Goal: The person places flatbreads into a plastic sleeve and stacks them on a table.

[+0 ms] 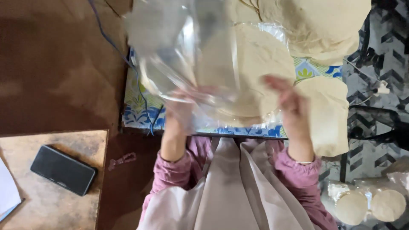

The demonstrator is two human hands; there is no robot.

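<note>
Nearest, the left hand [181, 111] and the right hand [289, 104], in pink sleeves, each pinch an edge of a clear, crinkled plastic bag [179, 47] held up, blurred. Behind it, pale round flatbreads [260, 59] lie stacked on the patterned blue-and-white counter [136, 106].

Clear plastic bag [179, 55]: thin, glossy, crumpled, blurred by motion, held up open over the table edge, gripped at its lower rim from both sides. Flatbread stack [255, 72]: pale cream rounds, floury, lying flat, lower part behind the film; whether inside the bag or just behind it, can't tell.
</note>
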